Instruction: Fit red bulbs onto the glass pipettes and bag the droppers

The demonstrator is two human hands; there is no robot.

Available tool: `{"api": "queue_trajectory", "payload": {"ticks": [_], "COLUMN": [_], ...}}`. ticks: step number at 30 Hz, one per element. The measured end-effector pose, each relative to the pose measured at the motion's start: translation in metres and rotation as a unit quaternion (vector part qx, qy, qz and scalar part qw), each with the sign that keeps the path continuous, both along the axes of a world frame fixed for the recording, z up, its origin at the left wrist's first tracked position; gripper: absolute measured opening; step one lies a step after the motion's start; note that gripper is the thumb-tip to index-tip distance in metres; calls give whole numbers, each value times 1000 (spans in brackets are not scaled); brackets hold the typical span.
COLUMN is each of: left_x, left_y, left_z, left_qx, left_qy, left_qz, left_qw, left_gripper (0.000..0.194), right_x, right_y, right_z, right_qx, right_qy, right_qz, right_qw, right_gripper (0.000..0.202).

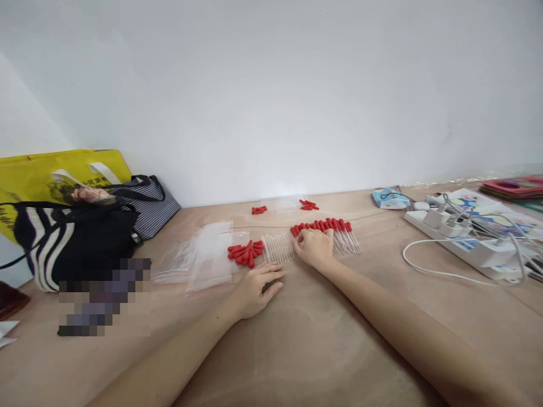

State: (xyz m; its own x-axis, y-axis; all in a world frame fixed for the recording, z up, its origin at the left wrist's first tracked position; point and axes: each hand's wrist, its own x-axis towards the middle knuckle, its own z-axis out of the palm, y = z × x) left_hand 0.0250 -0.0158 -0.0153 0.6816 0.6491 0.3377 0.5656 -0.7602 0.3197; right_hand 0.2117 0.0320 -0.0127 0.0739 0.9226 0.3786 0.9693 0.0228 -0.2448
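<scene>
Centrally: clear tubes (279, 247), laid parallel, likely for easy pickup; loose red bulbs (246, 253), left; red-capped tubes (341, 226), right. Left hand (257, 291), grip slack, fingers parted, near clear tubes; right hand (314, 246) at red-capped tubes, grip indiscernible.

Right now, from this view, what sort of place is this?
Probably a makeshift table workspace, perhaps in a home: a white power strip, a yellow tote bag, and red-bulbed droppers lined up.
</scene>
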Motion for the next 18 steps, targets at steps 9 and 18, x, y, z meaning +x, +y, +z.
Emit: {"api": "queue_trajectory", "payload": {"ticks": [9, 18], "left_x": [-7, -33], "left_y": [4, 65], "left_z": [7, 44], "left_qx": [149, -60], "left_qy": [-29, 76], "left_qz": [174, 458], "left_qw": [973, 884], "left_gripper": [13, 23], "right_x": [-15, -12], "right_y": [8, 3], "right_z": [10, 17], "right_qx": [-119, -119], "right_qy": [-14, -8], "right_qz": [-25, 17], "right_qw": [993, 993], "right_gripper": [26, 26]}}
